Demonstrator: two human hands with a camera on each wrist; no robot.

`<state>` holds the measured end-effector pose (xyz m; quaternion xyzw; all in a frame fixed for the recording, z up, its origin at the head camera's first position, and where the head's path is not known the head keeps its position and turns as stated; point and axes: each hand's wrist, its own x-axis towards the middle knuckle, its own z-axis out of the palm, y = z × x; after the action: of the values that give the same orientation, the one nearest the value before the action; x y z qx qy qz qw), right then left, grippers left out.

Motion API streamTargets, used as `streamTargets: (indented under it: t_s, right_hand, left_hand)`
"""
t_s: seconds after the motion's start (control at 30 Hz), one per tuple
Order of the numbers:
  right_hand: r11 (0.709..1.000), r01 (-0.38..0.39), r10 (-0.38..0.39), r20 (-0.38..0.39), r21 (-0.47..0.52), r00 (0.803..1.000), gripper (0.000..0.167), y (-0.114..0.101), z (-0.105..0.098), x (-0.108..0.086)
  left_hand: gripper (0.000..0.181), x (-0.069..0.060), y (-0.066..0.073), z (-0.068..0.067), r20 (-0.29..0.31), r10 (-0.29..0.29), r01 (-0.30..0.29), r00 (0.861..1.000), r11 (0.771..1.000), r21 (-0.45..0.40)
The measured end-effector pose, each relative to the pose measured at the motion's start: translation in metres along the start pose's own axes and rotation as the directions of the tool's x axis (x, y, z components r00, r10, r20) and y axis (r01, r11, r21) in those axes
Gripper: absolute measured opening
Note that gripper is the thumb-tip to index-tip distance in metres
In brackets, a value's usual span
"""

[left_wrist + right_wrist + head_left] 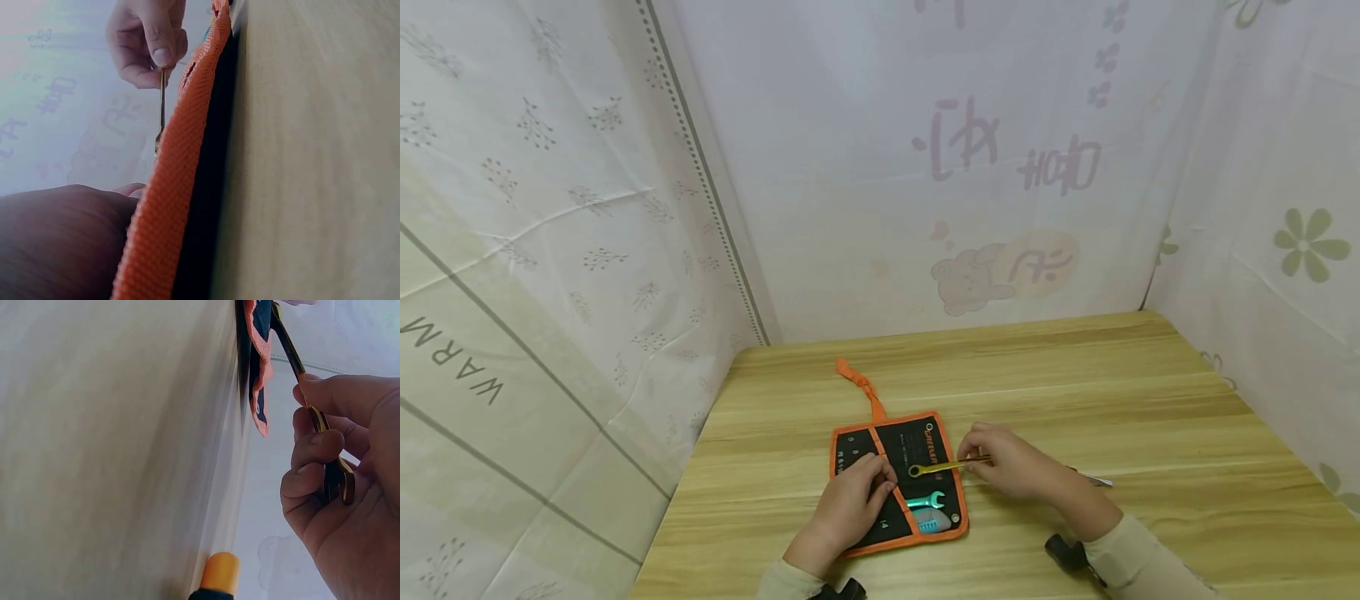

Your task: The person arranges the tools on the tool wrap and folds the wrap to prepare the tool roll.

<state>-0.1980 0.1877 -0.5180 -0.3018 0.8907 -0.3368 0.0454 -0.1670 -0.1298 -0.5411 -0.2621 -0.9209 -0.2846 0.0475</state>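
A black pouch with orange edging [901, 542] lies on the table. My right hand [1011, 467] pinches a gold wrench [936, 469], its ring end over the pouch's upper part. In the right wrist view the fingers of my right hand [350, 444] curl round the shaft of the wrench [289, 350], the open-jaw end near the palm. My left hand [853, 500] rests on the pouch by its orange pocket edge, fingers bent; whether it grips the cloth cannot be told. A green wrench [927, 501] and a light blue-grey tool [931, 521] stick out of a pocket.
An orange tie strap [861, 382] runs from the pouch's far edge toward the back of the wooden table [1075, 367]. Part of a metal tool [1099, 481] shows beyond my right forearm. An orange cylindrical end [220, 574] appears low in the right wrist view. Patterned cloth surrounds the table.
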Motion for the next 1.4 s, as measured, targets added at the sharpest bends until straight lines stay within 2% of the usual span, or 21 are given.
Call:
streamTargets:
  t_s: [0.37,0.7,1.17,1.4]
  right_hand:
    - [1.0,-0.006,0.004,0.048,0.026,0.999,0.015,-0.011,-0.002,0.004]
    - [1.0,0.003,-0.002,0.05,-0.018,0.999,0.015,-0.011,0.0,0.01]
    - [0.999,0.029,-0.031,0.073,0.024,0.997,0.018,-0.012,0.008,0.019]
    - [0.999,0.005,-0.01,0.101,0.045,0.995,0.02,-0.013,0.012,0.026]
  left_hand:
    - [0.01,0.001,0.001,0.0,-0.009,0.01,-0.01,1.0,1.0,0.012]
    - [0.008,0.002,0.001,-0.001,-0.005,0.01,-0.01,1.0,1.0,0.01]
    - [0.004,0.0,0.002,-0.001,-0.001,0.052,-0.052,0.999,0.998,0.028]
    - [0.007,-0.002,0.002,0.0,-0.006,0.065,-0.065,0.998,0.997,0.038]
